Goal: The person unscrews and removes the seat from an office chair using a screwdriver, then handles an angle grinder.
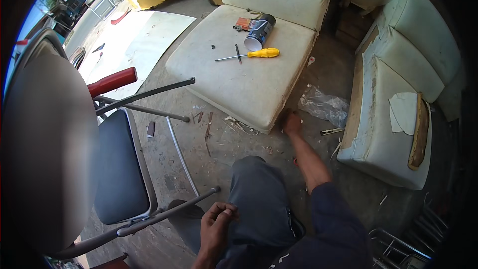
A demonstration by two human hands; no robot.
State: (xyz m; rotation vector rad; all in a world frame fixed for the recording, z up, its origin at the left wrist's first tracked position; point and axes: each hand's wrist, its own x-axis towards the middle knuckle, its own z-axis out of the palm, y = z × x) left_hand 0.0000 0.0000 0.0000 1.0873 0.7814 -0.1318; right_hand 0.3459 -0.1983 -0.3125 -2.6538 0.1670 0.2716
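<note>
My right hand [292,122] reaches down to the ground at the front edge of a worn cream seat cushion [234,77]; its fingers are under the cushion's rim and I cannot see whether they grip anything. My left hand [218,224] rests near my knee with the fingers curled loosely, nothing visible in it. On the cushion lie a yellow-handled screwdriver [254,54], a dark pen-like tool [238,53] and a tipped-over dark spray can [260,32].
An overturned metal-framed chair [124,169] with a dark seat lies at my left, a red handle [112,81] above it. A crumpled clear plastic bag [323,105] and a small knife [331,131] lie by a second cream sofa section [393,94]. Wood scraps litter the concrete.
</note>
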